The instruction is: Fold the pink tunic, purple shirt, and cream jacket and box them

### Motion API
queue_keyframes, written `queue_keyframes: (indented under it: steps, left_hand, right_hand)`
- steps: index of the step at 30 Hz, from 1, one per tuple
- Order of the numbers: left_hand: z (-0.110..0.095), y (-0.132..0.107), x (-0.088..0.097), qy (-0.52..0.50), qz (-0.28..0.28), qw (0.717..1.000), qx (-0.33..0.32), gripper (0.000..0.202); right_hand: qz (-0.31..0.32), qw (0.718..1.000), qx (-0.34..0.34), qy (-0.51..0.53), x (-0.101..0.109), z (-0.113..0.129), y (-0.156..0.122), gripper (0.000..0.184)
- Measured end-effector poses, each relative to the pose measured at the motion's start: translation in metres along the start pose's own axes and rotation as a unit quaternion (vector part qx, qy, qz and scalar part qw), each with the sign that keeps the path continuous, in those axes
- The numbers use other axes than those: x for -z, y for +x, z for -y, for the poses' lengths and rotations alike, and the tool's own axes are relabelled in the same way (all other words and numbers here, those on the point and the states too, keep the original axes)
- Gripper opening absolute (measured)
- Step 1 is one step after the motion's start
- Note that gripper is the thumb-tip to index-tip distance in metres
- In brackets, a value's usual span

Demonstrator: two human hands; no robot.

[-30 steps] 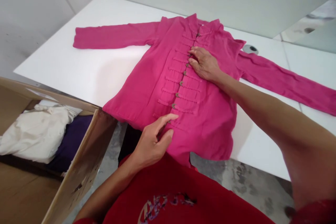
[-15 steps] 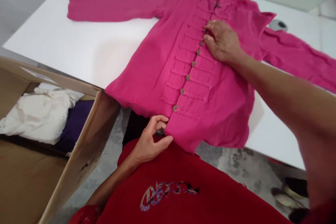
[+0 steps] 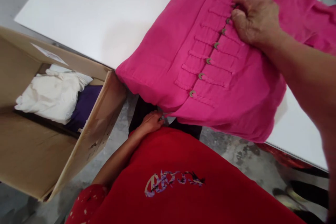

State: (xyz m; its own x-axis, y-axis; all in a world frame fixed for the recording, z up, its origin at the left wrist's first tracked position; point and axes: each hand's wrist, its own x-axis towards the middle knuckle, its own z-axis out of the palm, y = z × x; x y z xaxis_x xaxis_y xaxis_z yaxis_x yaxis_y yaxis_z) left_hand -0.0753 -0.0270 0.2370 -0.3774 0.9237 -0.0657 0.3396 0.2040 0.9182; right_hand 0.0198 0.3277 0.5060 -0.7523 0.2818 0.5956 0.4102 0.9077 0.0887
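A pink long-sleeved shirt (image 3: 162,49) lies front up, its placket fastened with several small round buttons and braided loops. My right hand (image 3: 258,17) is closed on the upper placket, thumb and fingers pinching the cloth beside a button. Below the front hem, close to my body, my left hand (image 3: 151,122) is closed, its fingers curled. A corner of the hem is drawn out toward these fingertips, and the left hand grips it there. The collar is cut off by the top of the view.
The shirt lies on a white table (image 3: 86,24). At the left, against the table's edge, stands an open cardboard box (image 3: 39,154) holding a folded white garment (image 3: 49,96) and a dark purple cloth (image 3: 86,105). Shoes (image 3: 288,199) rest on the grey floor at lower right.
My left hand has gone from loosely open at the hem to closed, pulling the hem corner down and left. The right hand keeps its pinch. The view has tilted down.
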Motion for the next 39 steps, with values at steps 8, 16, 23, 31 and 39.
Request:
queue_keyframes:
  steps: [8, 16, 23, 31, 39]
  left_hand:
    - [0.000, 0.009, 0.004, -0.411, -0.017, 0.911, -0.035, 0.070]
    - [-0.007, 0.022, -0.003, -0.496, 0.014, 0.868, 0.017, 0.062]
    - [-0.002, 0.017, -0.007, -0.507, 0.036, 0.859, 0.056, 0.045]
    - [-0.007, 0.022, -0.002, -0.547, -0.023, 0.837, 0.027, 0.047]
    - [0.001, 0.029, -0.010, -0.473, -0.024, 0.879, 0.045, 0.053]
  right_hand:
    - [-0.010, 1.000, -0.005, -0.006, -0.007, -0.007, 0.002, 0.051]
    - [-0.026, 1.000, 0.013, 0.003, 0.022, 0.021, -0.008, 0.055]
    - [-0.002, 0.983, 0.108, 0.146, 0.086, 0.129, -0.099, 0.040]
    - [0.070, 0.940, 0.302, 0.143, 0.044, 0.156, -0.180, 0.071]
    - [0.055, 0.937, 0.316, 0.140, 0.036, 0.152, -0.176, 0.059]
